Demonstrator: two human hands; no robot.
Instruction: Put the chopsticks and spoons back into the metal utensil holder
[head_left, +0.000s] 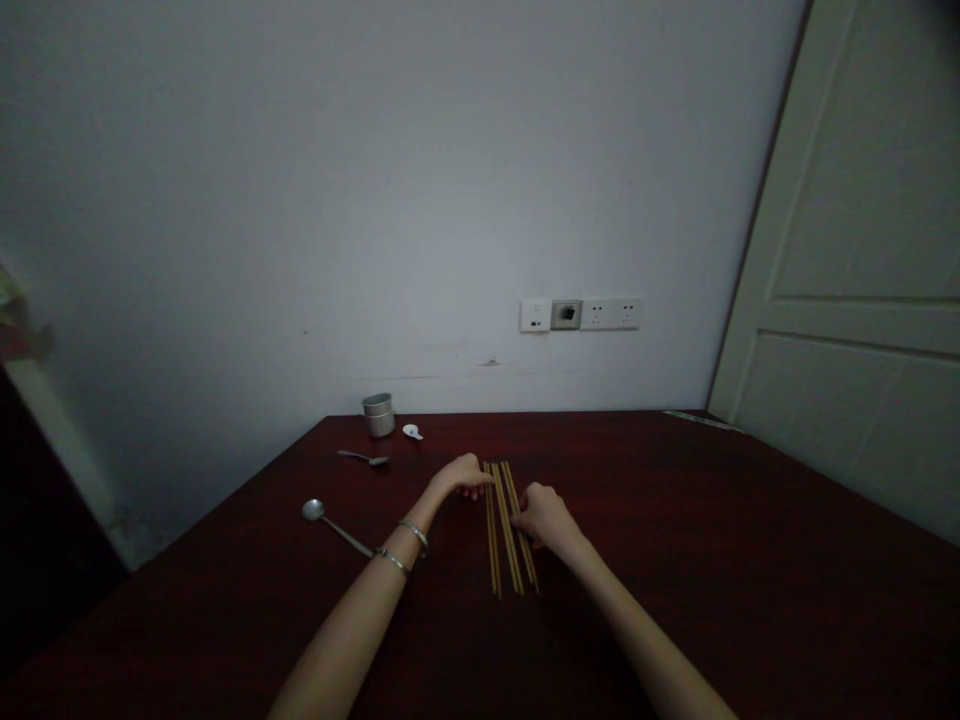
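Several wooden chopsticks [504,535] lie lengthwise on the dark red table, grouped in narrow pairs with their far ends close together. My left hand [466,474] is at the far end of the leftmost pair, its thumb over the sticks and its other fingers curled. At the right side, my right hand [545,515] pinches the rightmost pair around its middle; part of those sticks is hidden by the fingers. Left of my left forearm lies a long-handled metal ladle [313,510], its handle end reaching toward the bracelets on my wrist.
At the back left of the table [637,500] stand a metal cup [379,415] and, beside it, a small white spoon [412,431]. A metal spoon [377,461] rests in front of them. The wall with sockets [611,314] borders the far edge; a door [862,300] is at right.
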